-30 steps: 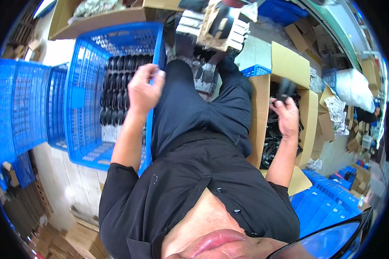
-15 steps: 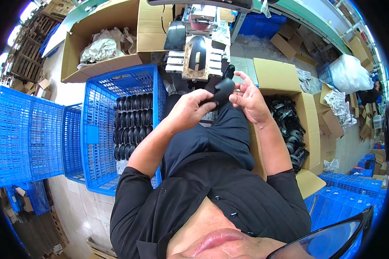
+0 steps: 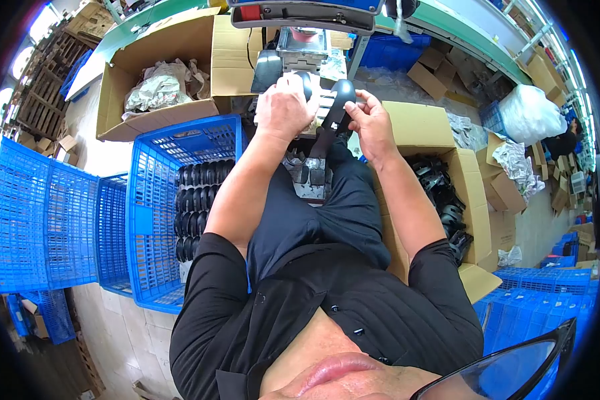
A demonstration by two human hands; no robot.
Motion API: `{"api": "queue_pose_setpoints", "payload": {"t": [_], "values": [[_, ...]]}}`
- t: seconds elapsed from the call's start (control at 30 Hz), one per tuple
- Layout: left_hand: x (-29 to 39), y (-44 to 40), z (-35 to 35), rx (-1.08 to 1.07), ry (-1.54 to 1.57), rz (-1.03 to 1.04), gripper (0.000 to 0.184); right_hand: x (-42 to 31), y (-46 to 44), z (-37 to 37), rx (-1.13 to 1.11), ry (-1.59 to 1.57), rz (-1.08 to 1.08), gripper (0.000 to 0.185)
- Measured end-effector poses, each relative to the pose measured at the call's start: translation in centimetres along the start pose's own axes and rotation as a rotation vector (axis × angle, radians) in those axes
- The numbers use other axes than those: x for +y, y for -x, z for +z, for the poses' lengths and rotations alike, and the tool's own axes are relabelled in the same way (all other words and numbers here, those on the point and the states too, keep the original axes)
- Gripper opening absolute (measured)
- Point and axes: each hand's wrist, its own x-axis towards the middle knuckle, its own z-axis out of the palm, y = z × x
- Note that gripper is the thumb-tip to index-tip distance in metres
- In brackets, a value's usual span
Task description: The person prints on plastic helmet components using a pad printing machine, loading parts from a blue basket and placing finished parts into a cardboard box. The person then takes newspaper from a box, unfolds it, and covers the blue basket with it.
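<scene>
My right hand point(image 3: 372, 127) holds a glossy black curved plastic piece point(image 3: 343, 95) upright between thumb and fingers, just right of the machine's fixture. At the fixture, my left hand point(image 3: 285, 107) is closed over a second black curved piece point(image 3: 306, 85). Only a rounded strip of that piece shows past the knuckles, and the fingertips are hidden. Above both hands stands the machine's metal head point(image 3: 303, 43).
At left, a blue plastic crate point(image 3: 140, 220) holds rows of black curved pieces. An open cardboard box point(image 3: 477, 207) with jumbled black parts stands at right. Another cardboard box point(image 3: 230, 63) with crumpled paper sits at upper left. A machine housing point(image 3: 307, 17) overhangs the work.
Both hands have moved forward to the fixture. My left hand has let go of the piece held between both hands and closed over the one at the fixture.
</scene>
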Motion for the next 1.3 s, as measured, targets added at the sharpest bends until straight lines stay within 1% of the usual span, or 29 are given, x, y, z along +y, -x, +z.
{"api": "queue_pose_setpoints", "payload": {"t": [0.03, 0.13, 0.17, 0.2, 0.27, 0.3, 0.4, 0.47, 0.53, 0.6, 0.63, 0.67, 0.7, 0.73, 0.77, 0.8, 0.83, 0.87, 0.9, 0.93, 0.97, 1.0, 1.03, 1.07, 1.1, 1.13, 1.17, 1.2, 1.3], "values": [[0.0, -0.2, -0.1, 0.081, 0.068, 0.004, 0.045, -0.1, -0.4, 0.3, 0.008, 0.01, 0.002, 0.045], [-0.2, 0.6, -2.6, 0.121, 0.17, -0.157, 0.045, -0.8, -1.0, 2.5, 0.031, 0.018, 0.026, 0.042], [-0.7, 1.1, -3.2, 0.179, 0.222, -0.179, 0.048, -0.7, -1.3, 3.0, -0.047, 0.012, 0.023, 0.042], [-1.4, 1.7, -3.6, 0.195, 0.222, -0.196, 0.044, -0.5, -1.7, 4.0, -0.065, -0.008, 0.023, 0.044], [-2.9, 3.5, -4.4, 0.191, 0.263, -0.25, 0.038, 1.0, -3.4, 4.8, -0.127, 0.036, -0.015, 0.049], [-3.8, 4.5, -4.6, 0.182, 0.27, -0.263, 0.038, 1.5, -3.8, 5.7, -0.101, 0.169, -0.049, 0.054], [-6.9, 8.2, -5.1, 0.174, 0.27, -0.321, 0.039, 3.7, -5.5, 6.4, -0.037, 0.25, -0.043, 0.057], [-8.8, 10.9, -6.1, 0.111, 0.287, -0.462, 0.04, 2.9, -4.7, 6.4, -0.015, 0.224, -0.051, 0.057], [-12.3, 14.3, -6.2, 0.011, 0.249, -0.607, 0.039, 4.1, -4.3, 5.2, -0.015, 0.217, -0.058, 0.052], [-17.5, 18.9, -5.4, -0.11, 0.124, -0.669, 0.047, 3.8, -2.7, 2.9, -0.028, -0.002, -0.024, 0.045], [-19.9, 21.3, -5.3, -0.228, 0.081, -0.751, 0.052, 4.6, -2.2, 0.9, -0.035, 0.072, -0.047, 0.041], [-22.4, 23.5, -5.1, -0.376, -0.018, -0.787, 0.055, 3.7, -0.8, -0.4, -0.04, 0.313, -0.043, 0.043], [-25.1, 26.7, -4.6, -0.484, -0.064, -0.8, 0.057, 4.1, 0.5, -2.2, 0.03, 0.408, -0.009, 0.045], [-26.4, 29.1, -5.0, -0.626, -0.074, -0.863, 0.054, 5.3, 1.3, -5.2, 0.069, 0.462, 0.044, 0.051], [-28.0, 31.0, -4.9, -0.873, -0.139, -0.934, 0.055, 7.4, 1.4, -9.7, 0.097, 0.499, 0.055, 0.05], [-29.7, 34.0, -3.9, -0.949, -0.181, -1.022, 0.056, 8.1, 2.6, -13.0, 0.13, 0.529, 0.084, 0.051], [-30.1, 37.0, -3.7, -1.05, -0.156, -1.111, 0.056, 8.2, 4.3, -14.3, 0.216, 0.587, 0.121, 0.052], [-30.6, 38.4, -3.3, -1.131, -0.13, -1.178, 0.055, 9.4, 5.1, -19.3, 0.242, 0.723, 0.18, 0.055], [-30.8, 40.1, -2.8, -1.2, -0.131, -1.203, 0.054, 10.2, 6.7, -22.9, 0.264, 0.807, 0.218, 0.053], [-30.6, 41.6, -2.3, -1.28, -0.129, -1.222, 0.054, 11.8, 7.9, -27.5, 0.268, 0.948, 0.272, 0.049], [-30.0, 42.1, -2.1, -1.354, -0.111, -1.28, 0.058, 12.8, 9.3, -31.5, 0.195, 1.125, 0.325, 0.045], [-29.9, 43.8, -1.5, -1.395, -0.125, -1.263, 0.059, 13.1, 11.3, -31.7, 0.209, 1.214, 0.361, 0.042], [-29.7, 45.0, -1.1, -1.436, -0.115, -1.258, 0.058, 13.3, 13.0, -32.2, 0.166, 1.267, 0.491, 0.042], [-29.3, 46.0, -0.7, -1.477, -0.104, -1.252, 0.058, 13.9, 14.5, -32.5, 0.123, 1.288, 0.552, 0.042], [-29.2, 47.0, -0.3, -1.476, -0.098, -1.223, 0.056, 16.6, 16.0, -37.2, 0.055, 1.392, 0.514, 0.04], [-29.0, 47.9, 0.1, -1.472, -0.091, -1.193, 0.054, 17.2, 17.2, -37.2, 0.056, 1.213, 0.672, 0.041], [-28.7, 48.9, 0.6, -1.471, -0.083, -1.164, 0.053, 17.3, 18.8, -35.5, 0.15, 0.936, 0.73, 0.043], [-28.3, 49.7, 1.1, -1.447, -0.098, -1.148, 0.05, 17.2, 20.1, -33.6, 0.166, 0.938, 0.739, 0.039], [-27.7, 51.7, 2.4, -1.366, -0.142, -1.13, 0.042, 18.2, 21.5, -32.2, 0.1, 1.021, 0.738, 0.038]]}}
